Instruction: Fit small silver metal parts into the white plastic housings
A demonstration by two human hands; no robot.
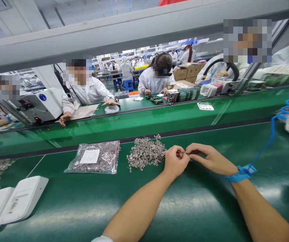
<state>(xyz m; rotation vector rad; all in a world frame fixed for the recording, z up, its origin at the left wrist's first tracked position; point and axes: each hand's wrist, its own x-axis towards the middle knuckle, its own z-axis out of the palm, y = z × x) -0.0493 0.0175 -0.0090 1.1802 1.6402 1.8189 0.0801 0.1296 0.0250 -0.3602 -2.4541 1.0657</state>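
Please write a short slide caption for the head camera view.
Both hands, left hand and right hand, pinch a tiny part beside a pile of metal pieces.

Both bare forearms reach in from the near edge and converge toward center. Left hand (176, 160) loosely curled, fingers bent inward. Right hand (207, 157) palm-down, fingertips meeting the left's (pinch contents too small to resolve). Right wrist wears a blue strap (241, 173).

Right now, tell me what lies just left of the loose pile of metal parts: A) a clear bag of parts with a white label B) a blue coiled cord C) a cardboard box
A: the bag with its white label lies beside the pile on the green mat.
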